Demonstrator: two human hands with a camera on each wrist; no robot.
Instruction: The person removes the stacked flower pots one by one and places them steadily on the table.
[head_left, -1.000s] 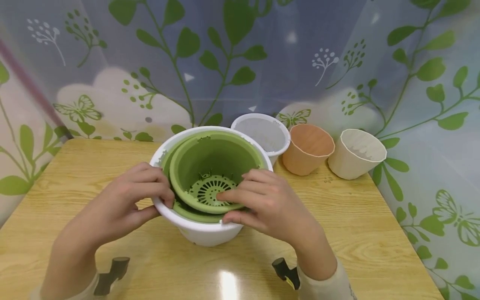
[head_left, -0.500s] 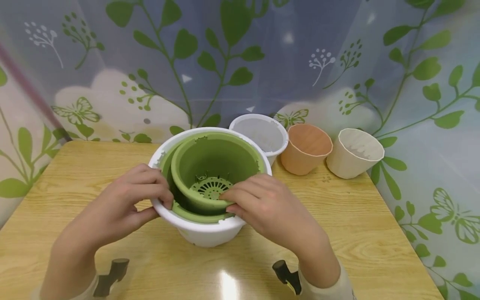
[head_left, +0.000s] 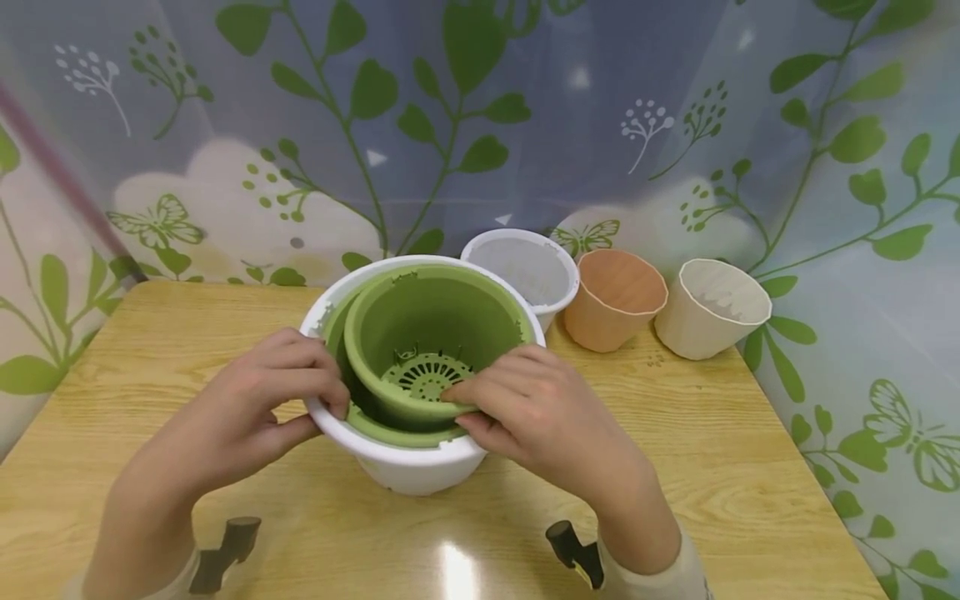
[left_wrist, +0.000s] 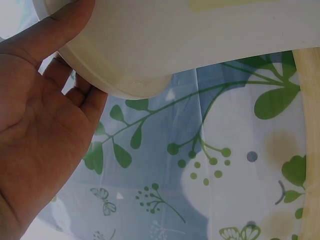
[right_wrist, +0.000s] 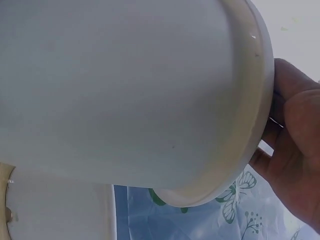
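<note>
A large white pot (head_left: 420,475) stands on the table with green pots nested inside it. The smaller green pot (head_left: 408,308) has a slotted bottom and sits off-centre to the right within a wider green pot (head_left: 390,435). My left hand (head_left: 270,392) grips the rim on the left, thumb under the white lip outside and fingers over the inner edge. At the front right, my right hand (head_left: 532,408) pinches the smaller green pot's rim, fingers inside and thumb in front. Both wrist views show mostly the outer white wall (left_wrist: 140,40), so the inner pots are hidden there.
Behind to the right stands a smaller white pot (head_left: 557,305). An orange pot (head_left: 606,325) and a cream pot (head_left: 693,325) follow in a row along the wooden table (head_left: 720,475). A leaf-printed curtain (head_left: 577,150) hangs at the back.
My right hand has shifted its hold at the front rim of the smaller green pot. That pot has moved slightly right and tilted. The left hand keeps its place.
</note>
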